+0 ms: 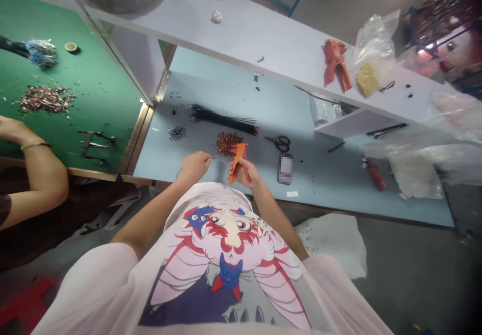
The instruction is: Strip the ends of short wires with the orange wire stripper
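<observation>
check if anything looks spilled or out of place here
Small dark bits are strewn over the blue workbench around the bundle of black wires, like spilled offcuts. The item by the scissors is pixelated, so unreadable.

Glossy orange plastic hand tool (238, 161)

Pale blue workbench (331, 194) under a white shelf (241, 33), grey floor (406, 274)

Black-handled scissors (280, 143) lie on the blue desk (331, 189). White shelf (241, 28) carries an orange plier-like tool (336, 65) and a clear plastic bag (372, 38).
</observation>
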Demonstrator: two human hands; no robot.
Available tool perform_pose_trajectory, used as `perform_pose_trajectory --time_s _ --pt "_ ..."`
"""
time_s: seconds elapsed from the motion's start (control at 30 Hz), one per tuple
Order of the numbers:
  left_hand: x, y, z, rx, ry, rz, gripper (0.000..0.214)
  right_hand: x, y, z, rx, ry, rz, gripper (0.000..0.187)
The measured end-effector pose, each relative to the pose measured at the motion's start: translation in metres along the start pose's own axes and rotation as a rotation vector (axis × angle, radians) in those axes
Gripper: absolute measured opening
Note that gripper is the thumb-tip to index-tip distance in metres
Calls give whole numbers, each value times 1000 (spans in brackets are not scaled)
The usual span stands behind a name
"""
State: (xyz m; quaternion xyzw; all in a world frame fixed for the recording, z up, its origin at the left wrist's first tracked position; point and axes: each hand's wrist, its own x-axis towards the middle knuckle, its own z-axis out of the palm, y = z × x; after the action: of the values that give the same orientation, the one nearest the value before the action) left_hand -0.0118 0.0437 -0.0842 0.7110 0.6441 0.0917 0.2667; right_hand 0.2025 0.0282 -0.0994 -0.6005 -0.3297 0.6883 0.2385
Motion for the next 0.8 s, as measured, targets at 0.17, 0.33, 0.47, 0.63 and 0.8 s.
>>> perform_pose_trajectory --time_s 0.17,0.33,0.47,0.63,0.8 --pt "-5 -19 0 228 107 59 33 12 30 -22 -453 361 -33 30" --pt "-14 -46 38 98 -42 56 35 7 59 -33 -738 651 -32 39" --pt "-18 -70 69 44 -163 -40 27 4 78 -45 -850 794 64 43" --pt "-14 -92 80 -77 -257 -150 35 5 81 -60 -940 803 83 44" --pt "-9 -85 66 -159 -289 -169 33 7 50 -48 -1043 664 -184 48"
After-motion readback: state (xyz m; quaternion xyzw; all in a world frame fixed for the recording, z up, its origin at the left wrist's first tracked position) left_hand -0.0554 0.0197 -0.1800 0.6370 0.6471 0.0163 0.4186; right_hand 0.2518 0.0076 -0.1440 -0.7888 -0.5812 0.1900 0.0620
